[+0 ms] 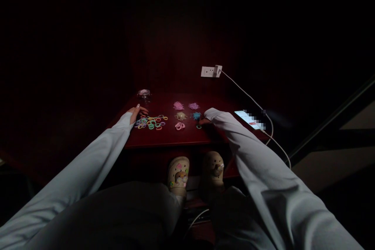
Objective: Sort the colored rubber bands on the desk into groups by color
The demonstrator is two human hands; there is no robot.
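My left hand (137,113) rests at the left edge of a loose heap of multicoloured hair ties (151,125), its fingers stretched out and apart. In shadow, my right hand (204,120) is low over the table beside a small blue pile of thin elastic bands (195,116). Its fingers are too dark to make out. Just below it lies one green hair tie (199,127). Pink hair ties (179,126) are grouped to the left of that. Further piles of thin bands are pale yellow (181,116), pink (178,105) and purple (193,106).
A clear jar (144,95) with a pinkish top stands at the back left of the dark red table (170,139). On the right lies a lit phone (249,119), its white cable (244,92) running to a wall socket (207,71). Beige clogs (178,174) are below the table edge.
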